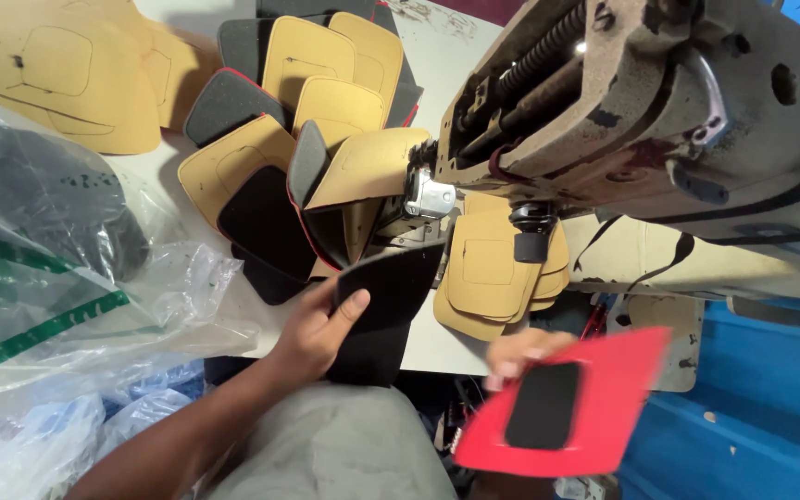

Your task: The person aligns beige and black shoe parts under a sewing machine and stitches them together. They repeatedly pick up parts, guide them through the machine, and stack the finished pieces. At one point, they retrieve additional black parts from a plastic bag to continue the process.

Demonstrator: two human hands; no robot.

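well, my left hand [315,329] is clamped on one black panel [383,310], thumb on top, just below the sewing machine [641,120] head. my right hand [520,356] pinches one red panel [571,403] with a single black patch, low beside the table [437,46] edge. roughly a dozen tan pieces [67,69] fan across the table. one clear plastic bag [57,296] with green stripes lies at left.

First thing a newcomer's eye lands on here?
Likely the red panel with a black patch, held low right in the right hand. Then the worn sewing machine filling the upper right, and the fan of tan pieces spread over the table behind the left hand gripping a black piece.
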